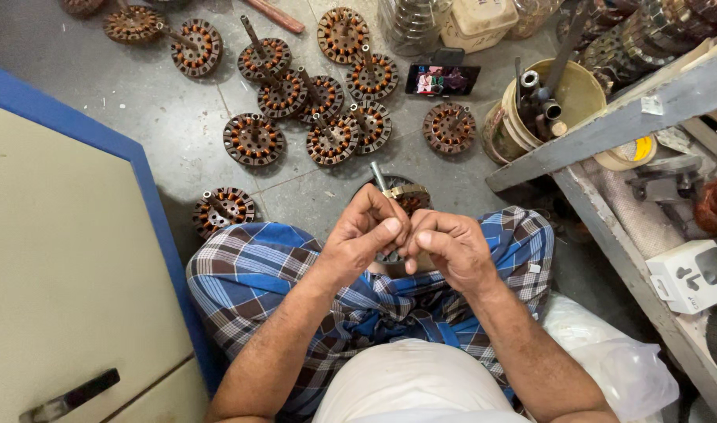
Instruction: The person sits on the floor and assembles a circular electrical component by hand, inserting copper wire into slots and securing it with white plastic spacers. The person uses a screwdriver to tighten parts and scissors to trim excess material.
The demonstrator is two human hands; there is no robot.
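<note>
My left hand [365, 235] and my right hand [446, 247] meet above my lap, fingertips pinched together on something thin that is too small to make out. Just beyond them a round fan stator [409, 197] with copper windings and a metal shaft [379, 177] stands tilted on the floor between my knees, partly hidden by my fingers. My legs are crossed under a blue checked cloth [257, 274].
Several more wound stators [253, 139] lie on the grey floor ahead, one [222, 209] by my left knee. A phone [441, 79] lies flat. A bucket of tools [558, 98] stands at right beside a grey shelf [609, 129]. A cream and blue cabinet [68, 258] is at left.
</note>
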